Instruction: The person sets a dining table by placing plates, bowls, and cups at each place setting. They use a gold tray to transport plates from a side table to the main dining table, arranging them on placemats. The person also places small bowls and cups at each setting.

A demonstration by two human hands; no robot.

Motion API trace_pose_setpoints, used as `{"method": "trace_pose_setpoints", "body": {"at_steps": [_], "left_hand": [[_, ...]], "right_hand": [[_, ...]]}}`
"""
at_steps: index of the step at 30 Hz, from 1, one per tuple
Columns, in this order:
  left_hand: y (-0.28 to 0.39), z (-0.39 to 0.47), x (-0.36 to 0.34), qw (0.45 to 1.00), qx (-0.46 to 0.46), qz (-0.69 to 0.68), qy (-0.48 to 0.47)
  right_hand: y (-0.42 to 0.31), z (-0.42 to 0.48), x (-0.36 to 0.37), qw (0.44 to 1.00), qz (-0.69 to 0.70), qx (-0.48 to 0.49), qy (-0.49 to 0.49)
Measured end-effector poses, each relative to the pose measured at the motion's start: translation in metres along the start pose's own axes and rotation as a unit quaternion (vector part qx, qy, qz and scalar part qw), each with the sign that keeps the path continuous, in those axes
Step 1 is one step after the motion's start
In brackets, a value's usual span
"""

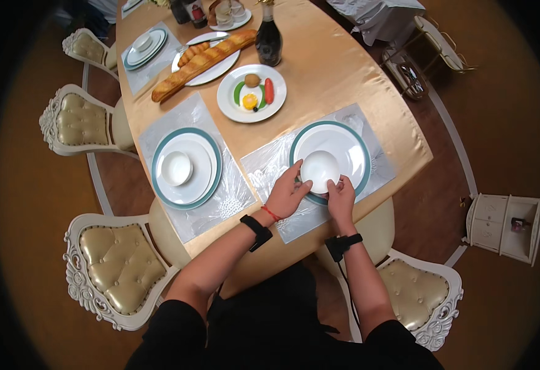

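A small white bowl (320, 171) is between my two hands, over a white plate (351, 150) with a teal-rimmed plate (367, 169) around it. My left hand (288, 192) curves along the bowl's left side, thumb and fingertips at its edge. On the lower right, my right hand (341, 199) pinches the rim, thumb uppermost. I cannot tell whether the bowl touches the plate below. This setting lies on a shiny silver placemat (270, 164). To its left, another small bowl (176, 169) sits on stacked plates (200, 185) on a second placemat (235, 185).
Beyond the settings stand a plate of imitation food (272, 111), a baguette (205, 64) across a plate, and a dark glass bottle (269, 41). Tufted chairs flank the table, one at left (117, 263) and one at lower right (413, 286). A white cabinet (492, 222) stands right.
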State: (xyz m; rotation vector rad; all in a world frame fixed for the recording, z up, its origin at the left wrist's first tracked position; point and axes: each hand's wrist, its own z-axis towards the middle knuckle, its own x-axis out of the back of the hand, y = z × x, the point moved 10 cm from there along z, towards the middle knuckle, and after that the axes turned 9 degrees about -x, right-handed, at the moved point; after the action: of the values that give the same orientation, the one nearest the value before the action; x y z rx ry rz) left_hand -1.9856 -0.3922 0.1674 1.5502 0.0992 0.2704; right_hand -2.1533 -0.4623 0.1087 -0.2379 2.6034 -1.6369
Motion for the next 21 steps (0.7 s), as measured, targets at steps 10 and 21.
{"method": "trace_pose_setpoints", "body": {"at_steps": [10, 21], "left_hand": [[-0.063, 0.018, -0.026, 0.992, 0.075, 0.105, 0.0], [-0.016, -0.181, -0.012, 0.929, 0.01, 0.32, -0.185]], "right_hand": [[0.007, 0.028, 0.037, 0.997, -0.069, 0.038, 0.005], [0.082, -0.107, 0.043, 0.996, -0.032, 0.078, 0.018]]}}
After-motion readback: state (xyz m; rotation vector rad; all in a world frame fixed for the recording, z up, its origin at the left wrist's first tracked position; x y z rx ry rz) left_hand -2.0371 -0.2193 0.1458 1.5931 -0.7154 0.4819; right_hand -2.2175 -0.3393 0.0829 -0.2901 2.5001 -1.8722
